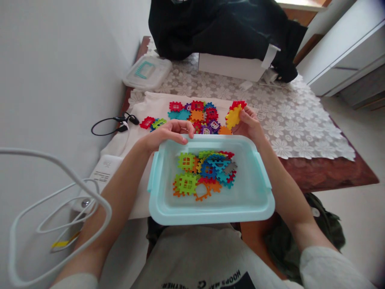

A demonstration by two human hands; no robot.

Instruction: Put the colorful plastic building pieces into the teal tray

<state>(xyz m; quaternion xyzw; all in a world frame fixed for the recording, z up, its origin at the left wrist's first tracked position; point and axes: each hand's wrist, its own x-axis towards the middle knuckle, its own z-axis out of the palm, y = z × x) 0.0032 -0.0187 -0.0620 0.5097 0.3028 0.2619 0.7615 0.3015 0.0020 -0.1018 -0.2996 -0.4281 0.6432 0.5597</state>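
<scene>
Right hand (pixel 249 125) is closed around a small stack of interlocking plastic tiles, a yellow tile (pixel 233 117) in front with a red tile (pixel 237 104) behind it, held just above the far right corner of the light blue plastic bin (pixel 168 208). Left hand (pixel 170 134) sits at the bin's far left rim, fingers curled loosely with fingertips on or just over the edge; it looks empty, but the palm is turned away so I can't be sure. Bin sits at the near edge of the table, over the person's lap, with a cluster of green, blue, orange and red tiles (pixel 204 172) lying flat inside. More loose tiles (pixel 195 116) are spread on a white cloth (pixel 150 102) just beyond the bin. Bin's lid (pixel 147 72) lies at the far left of the table, near the wall. A black cable (pixel 112 122) lies left of the cloth, a white box (pixel 231 66) at the far end, dark fabric (pixel 222 24) piled behind it.
</scene>
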